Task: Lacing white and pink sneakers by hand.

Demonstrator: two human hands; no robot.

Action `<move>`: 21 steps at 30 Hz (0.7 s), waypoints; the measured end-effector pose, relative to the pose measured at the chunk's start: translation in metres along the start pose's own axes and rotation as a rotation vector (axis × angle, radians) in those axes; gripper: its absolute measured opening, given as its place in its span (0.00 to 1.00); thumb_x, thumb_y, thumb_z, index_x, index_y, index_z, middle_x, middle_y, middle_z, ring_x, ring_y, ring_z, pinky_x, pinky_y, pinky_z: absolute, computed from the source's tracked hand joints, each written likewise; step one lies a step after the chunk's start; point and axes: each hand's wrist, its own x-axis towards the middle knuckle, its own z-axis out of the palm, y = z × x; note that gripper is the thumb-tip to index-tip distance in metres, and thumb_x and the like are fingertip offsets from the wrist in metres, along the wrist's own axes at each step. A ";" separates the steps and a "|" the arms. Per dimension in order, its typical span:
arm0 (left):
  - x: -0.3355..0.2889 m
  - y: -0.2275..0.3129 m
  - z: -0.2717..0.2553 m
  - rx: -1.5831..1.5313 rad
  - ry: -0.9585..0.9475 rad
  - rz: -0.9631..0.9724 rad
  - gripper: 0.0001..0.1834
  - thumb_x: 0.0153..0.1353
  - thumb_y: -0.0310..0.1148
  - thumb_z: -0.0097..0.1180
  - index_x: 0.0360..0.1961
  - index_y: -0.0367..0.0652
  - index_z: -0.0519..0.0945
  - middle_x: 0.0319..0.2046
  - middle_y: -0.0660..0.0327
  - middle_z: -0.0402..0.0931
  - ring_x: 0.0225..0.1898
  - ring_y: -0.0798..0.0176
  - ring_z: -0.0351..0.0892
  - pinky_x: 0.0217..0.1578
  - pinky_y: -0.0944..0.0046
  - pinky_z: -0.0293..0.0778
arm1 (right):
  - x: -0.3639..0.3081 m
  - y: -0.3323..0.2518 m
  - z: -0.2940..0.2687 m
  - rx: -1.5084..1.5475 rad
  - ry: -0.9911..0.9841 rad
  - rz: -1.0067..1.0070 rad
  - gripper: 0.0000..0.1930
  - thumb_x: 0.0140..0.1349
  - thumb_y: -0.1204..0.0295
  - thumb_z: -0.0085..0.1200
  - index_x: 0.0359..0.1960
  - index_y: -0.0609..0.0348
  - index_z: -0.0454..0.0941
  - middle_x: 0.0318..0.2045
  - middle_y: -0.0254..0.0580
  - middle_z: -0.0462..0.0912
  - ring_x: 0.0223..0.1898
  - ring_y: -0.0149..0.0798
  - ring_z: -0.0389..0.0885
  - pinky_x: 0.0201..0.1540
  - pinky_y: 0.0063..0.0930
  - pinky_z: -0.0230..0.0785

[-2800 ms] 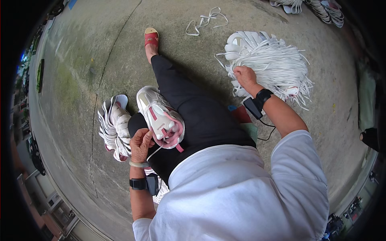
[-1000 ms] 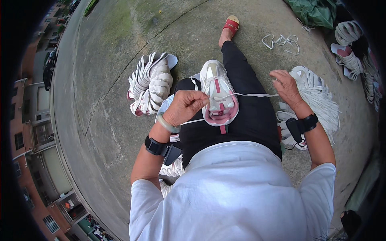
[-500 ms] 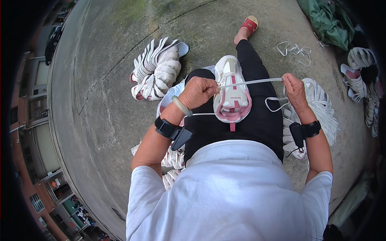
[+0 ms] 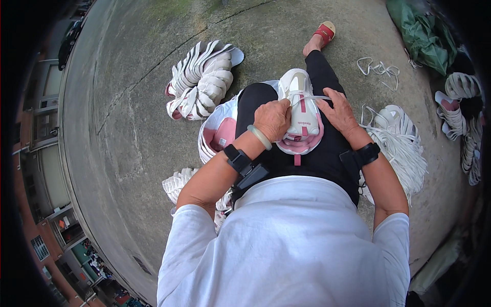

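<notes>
Seemingly for support, the shoe [image 4: 305,118] is laid on the lap [image 4: 335,159], its lace [image 4: 311,97] flanked by left hand [image 4: 272,121] at 9 o'clock, right hand [image 4: 339,113] at 3; pinching by either cannot be told.

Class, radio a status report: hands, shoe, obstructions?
Left hand covers part of shoe; right hand at lace. Shoe on lap, toe outward. Lace crosses it.

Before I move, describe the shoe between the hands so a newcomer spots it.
Start at the black trousers. On the lap, between left hand and right hand, lies a white shoe with pink lining. Unlike the stacked shoes on the ground, it sits singly, with a lace across it.
</notes>
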 end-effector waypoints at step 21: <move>-0.020 -0.028 0.003 -0.362 -0.312 0.055 0.04 0.56 0.26 0.47 0.29 0.37 0.74 0.16 0.53 0.72 0.18 0.57 0.75 0.21 0.64 0.70 | -0.032 -0.034 0.021 -0.075 -0.013 -0.222 0.33 0.47 0.62 0.55 0.51 0.68 0.58 0.48 0.54 0.62 0.49 0.54 0.62 0.52 0.42 0.55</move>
